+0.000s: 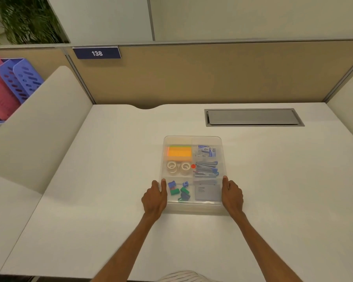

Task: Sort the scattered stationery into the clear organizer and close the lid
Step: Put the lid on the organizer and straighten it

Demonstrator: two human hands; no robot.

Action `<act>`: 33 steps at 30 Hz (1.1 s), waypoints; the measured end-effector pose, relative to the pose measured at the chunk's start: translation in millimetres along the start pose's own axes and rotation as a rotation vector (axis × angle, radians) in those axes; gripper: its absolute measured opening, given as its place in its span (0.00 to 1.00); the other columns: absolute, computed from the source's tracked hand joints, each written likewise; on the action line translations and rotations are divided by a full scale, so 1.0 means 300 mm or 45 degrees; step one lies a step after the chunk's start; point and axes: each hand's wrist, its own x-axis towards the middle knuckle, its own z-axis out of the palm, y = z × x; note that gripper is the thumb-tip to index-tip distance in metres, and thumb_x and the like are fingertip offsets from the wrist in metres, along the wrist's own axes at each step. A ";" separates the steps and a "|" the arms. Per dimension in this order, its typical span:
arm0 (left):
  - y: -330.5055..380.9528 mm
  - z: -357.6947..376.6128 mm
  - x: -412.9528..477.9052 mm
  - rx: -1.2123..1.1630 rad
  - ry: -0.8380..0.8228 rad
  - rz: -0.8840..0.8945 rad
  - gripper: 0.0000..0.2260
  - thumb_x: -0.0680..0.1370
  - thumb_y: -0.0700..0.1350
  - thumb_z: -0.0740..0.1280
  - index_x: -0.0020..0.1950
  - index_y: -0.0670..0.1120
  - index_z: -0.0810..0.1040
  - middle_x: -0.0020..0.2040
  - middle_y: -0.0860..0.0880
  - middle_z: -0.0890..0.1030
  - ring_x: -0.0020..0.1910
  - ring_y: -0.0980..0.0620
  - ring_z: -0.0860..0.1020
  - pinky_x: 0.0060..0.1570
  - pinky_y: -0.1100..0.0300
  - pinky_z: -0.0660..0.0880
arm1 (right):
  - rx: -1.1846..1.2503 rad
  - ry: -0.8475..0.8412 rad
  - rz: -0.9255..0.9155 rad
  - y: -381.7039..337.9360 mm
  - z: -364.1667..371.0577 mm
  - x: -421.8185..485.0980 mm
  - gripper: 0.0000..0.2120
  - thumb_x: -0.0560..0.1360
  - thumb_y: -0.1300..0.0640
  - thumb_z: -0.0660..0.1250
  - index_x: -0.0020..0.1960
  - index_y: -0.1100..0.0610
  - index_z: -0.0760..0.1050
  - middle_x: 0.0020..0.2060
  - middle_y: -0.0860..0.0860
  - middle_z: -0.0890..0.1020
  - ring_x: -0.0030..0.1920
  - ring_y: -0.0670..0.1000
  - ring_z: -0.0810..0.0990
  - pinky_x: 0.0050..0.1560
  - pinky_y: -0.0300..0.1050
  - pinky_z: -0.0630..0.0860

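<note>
Both hands clamp the clear organizer [192,138] at lower centre on the white desk [90,200]; its compartments hold orange and yellow sticky notes [179,153] at upper left, two tape rolls [178,166] below them, small blue and green pieces [179,191] at lower left, blue-and-white boxes [206,151] at upper right, blue-handled metal items [206,170] mid-right and a grey pad [205,192] at lower right. Everything inside shows hazily through the plastic, while the left hand [156,197] and right hand [232,195] grip its near side walls, thumbs on the rim, forearms reaching up from the bottom edge. Beyond lie a grey cable flap [253,117] at upper right, a "138" sign [97,53] on the tan partition [192,78], and blue and pink file racks [14,84] at upper left.
</note>
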 end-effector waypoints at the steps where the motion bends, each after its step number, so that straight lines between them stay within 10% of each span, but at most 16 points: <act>1: 0.006 -0.006 0.018 0.018 0.000 0.012 0.20 0.82 0.60 0.51 0.46 0.45 0.69 0.42 0.45 0.82 0.37 0.47 0.78 0.41 0.57 0.72 | 0.009 -0.005 0.009 0.001 0.002 0.000 0.26 0.81 0.40 0.49 0.38 0.59 0.70 0.36 0.53 0.78 0.38 0.54 0.76 0.39 0.46 0.68; 33: 0.150 -0.031 0.308 -0.148 -0.218 0.059 0.25 0.83 0.58 0.48 0.50 0.41 0.75 0.51 0.41 0.81 0.49 0.40 0.79 0.53 0.48 0.75 | 0.192 -0.164 -0.070 -0.126 -0.009 0.250 0.23 0.80 0.44 0.60 0.32 0.55 0.63 0.29 0.50 0.71 0.35 0.51 0.69 0.38 0.47 0.64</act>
